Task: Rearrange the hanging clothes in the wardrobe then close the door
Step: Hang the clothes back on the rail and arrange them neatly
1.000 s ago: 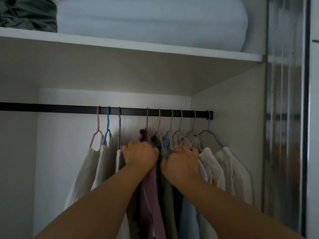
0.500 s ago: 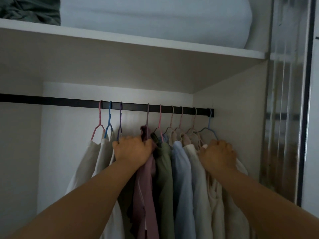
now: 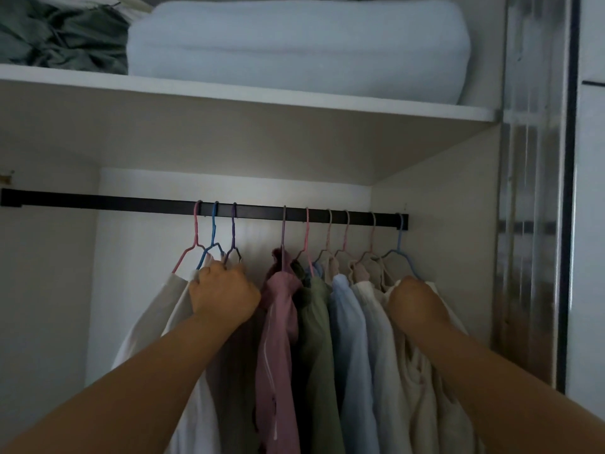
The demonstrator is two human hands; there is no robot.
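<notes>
Dim interior; soft glow on back wall (image 3: 229, 188) behind rail; door (image 3: 537, 191) smeared, edges bowed by wide-angle lens.

The left hand (image 3: 222, 294) covers the shoulders of the white garments (image 3: 154, 322) it grips, and its fingertips are buried in the cloth. The right hand (image 3: 414, 299) shows only its back; its fingers are out of sight in the cream garments (image 3: 422, 388), so its hold cannot be told. Both forearms and all hems run off the bottom edge. Right of that hand the door (image 3: 537, 224) is blurred and cut off by the top edge.
</notes>
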